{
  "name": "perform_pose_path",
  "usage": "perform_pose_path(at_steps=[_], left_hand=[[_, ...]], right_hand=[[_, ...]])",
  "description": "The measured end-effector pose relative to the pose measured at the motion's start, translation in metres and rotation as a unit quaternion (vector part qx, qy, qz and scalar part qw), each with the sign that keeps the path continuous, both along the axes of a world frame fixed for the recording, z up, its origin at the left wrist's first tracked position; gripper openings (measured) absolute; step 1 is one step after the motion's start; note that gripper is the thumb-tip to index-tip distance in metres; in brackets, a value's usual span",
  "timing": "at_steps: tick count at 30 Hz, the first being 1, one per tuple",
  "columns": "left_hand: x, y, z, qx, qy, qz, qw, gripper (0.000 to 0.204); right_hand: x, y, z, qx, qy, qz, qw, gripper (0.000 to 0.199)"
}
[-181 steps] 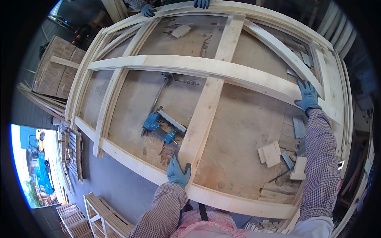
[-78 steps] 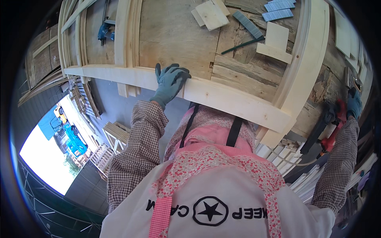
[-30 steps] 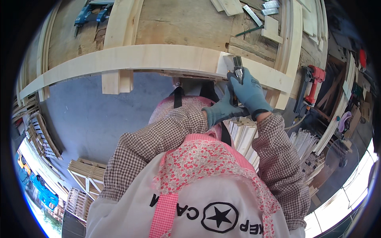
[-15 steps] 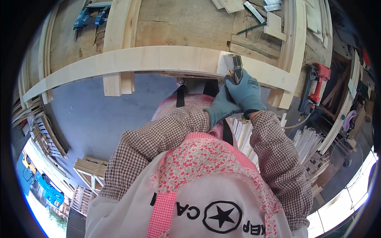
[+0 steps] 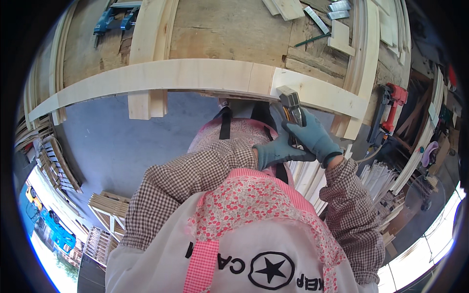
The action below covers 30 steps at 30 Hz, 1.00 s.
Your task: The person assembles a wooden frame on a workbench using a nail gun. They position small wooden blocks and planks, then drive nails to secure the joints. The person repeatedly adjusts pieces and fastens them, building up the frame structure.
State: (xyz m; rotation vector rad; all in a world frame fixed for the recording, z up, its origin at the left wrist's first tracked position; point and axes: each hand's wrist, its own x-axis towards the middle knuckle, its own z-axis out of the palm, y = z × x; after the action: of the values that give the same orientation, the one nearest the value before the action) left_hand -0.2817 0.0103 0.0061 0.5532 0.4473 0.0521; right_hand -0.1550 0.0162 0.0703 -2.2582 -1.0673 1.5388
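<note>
A black-and-silver hand tool (image 5: pixel 291 106), whose exact kind I cannot make out, is held between my two gloved hands at the near edge of a long pale board (image 5: pixel 210 73). Its blocky head points away from me and overlaps the board's edge. My right hand (image 5: pixel 315 136), in a blue-grey glove, closes round the tool's right side. Lower down, my left hand (image 5: pixel 277 150) wraps the tool's near end; part of its fingers is hidden. The board lies crosswise over several timber pieces, with a visible joint line right of its middle.
A red-and-black nail gun (image 5: pixel 392 107) with a hose hangs at the bench's right end. A blue power tool (image 5: pixel 115 19) lies at the far left. Metal strips (image 5: pixel 316 19), a dark green rod (image 5: pixel 312 39) and wood offcuts (image 5: pixel 340 39) lie at the far right. Wooden strips (image 5: pixel 312 178) stand below my hands.
Both hands have drawn the tool back from the board toward my body. My right hand has shifted right and nearer, and more of the tool now shows.
</note>
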Motion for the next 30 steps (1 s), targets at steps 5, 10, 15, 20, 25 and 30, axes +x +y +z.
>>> perform_pose_path(at_steps=[5,10,15,20,25,30], left_hand=[[0.001,-0.003,-0.001,0.053,0.047,-0.006,0.997,0.084],[0.0,0.002,-0.006,0.186,0.041,-0.061,0.98,0.082],[-0.003,0.006,-0.011,0.178,0.019,-0.041,0.983,0.076],[-0.007,0.001,-0.029,0.279,0.058,-0.03,0.958,0.077],[-0.007,0.003,-0.036,0.348,0.072,-0.082,0.931,0.087],[-0.021,0.026,0.011,0.171,0.002,-0.151,0.974,0.068]], right_hand=[[-0.005,0.007,0.002,-0.027,-0.016,0.02,0.999,0.051],[-0.011,0.008,-0.009,-0.023,-0.09,0.055,0.994,0.049],[-0.018,0.005,-0.023,0.006,-0.141,0.067,0.988,0.045],[-0.024,0.002,-0.034,0.026,-0.151,0.037,0.987,0.033],[-0.027,0.006,-0.021,0.008,-0.138,0.032,0.99,0.034],[-0.026,-0.014,-0.003,-0.002,-0.063,-0.003,0.998,0.047]])
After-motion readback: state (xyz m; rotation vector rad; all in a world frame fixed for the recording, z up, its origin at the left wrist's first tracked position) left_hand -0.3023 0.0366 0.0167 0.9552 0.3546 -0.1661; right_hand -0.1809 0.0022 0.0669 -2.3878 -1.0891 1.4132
